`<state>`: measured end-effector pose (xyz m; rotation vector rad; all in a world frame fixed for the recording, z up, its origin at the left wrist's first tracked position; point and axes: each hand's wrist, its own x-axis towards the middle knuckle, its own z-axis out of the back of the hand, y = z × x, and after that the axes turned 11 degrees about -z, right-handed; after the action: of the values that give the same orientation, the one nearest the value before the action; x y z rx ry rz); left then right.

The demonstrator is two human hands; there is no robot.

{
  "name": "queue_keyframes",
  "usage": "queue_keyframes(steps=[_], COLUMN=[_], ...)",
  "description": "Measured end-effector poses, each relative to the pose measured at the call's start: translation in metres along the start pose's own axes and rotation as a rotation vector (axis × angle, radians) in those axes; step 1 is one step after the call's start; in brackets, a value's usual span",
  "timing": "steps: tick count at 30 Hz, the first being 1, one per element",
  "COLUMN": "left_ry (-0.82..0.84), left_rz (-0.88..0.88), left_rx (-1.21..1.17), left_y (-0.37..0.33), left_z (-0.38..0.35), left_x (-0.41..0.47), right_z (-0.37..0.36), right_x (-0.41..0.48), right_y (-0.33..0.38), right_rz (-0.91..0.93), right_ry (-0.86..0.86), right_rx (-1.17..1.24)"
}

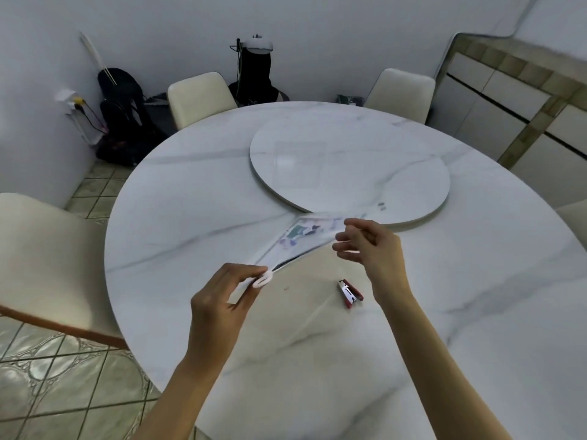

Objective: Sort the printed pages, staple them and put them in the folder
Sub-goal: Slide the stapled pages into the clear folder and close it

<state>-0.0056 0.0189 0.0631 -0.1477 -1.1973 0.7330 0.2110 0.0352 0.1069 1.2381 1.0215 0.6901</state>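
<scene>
A blurred bundle of printed pages (300, 238) with coloured pictures hangs just above the marble table (190, 192). My left hand (222, 300) pinches its near corner, which is curled into a small white loop. My right hand (368, 246) pinches the far edge with thumb and forefinger, the other fingers curled. A pale see-through sheet with small dark marks (381, 206) stretches from the pages over the turntable's rim; I cannot tell whether it is the folder. A red and silver stapler (350, 293) lies on the table below my right hand.
A round marble turntable (349, 163) sits in the middle of the table. Cream chairs stand at the left (41, 249), the back left (200, 96) and the back right (401, 93). Black bags (124, 122) lean in the corner.
</scene>
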Motion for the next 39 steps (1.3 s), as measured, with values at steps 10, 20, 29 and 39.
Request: queue_keyframes(steps=[10,20,29,39], left_ry=[0.108,0.062,-0.017,0.007], left_rz=[-0.044,0.049,0.102,0.067], left_rx=[-0.014,-0.15,-0.253,-0.276], left_y=[-0.009,-0.014,-0.022,-0.023], left_z=[-0.021,-0.024,-0.031,-0.036], left_x=[-0.002,-0.012,-0.012,-0.008], right_z=[-0.008,0.0,0.009,0.007], right_x=[-0.072,-0.061,-0.056,-0.053], right_y=[-0.032,-0.044,-0.05,-0.05], right_rz=[0.612,0.972,0.975,1.019], right_ry=[0.303,0.076,-0.032,0.048], right_rx=[-0.517,-0.6,-0.609,-0.524])
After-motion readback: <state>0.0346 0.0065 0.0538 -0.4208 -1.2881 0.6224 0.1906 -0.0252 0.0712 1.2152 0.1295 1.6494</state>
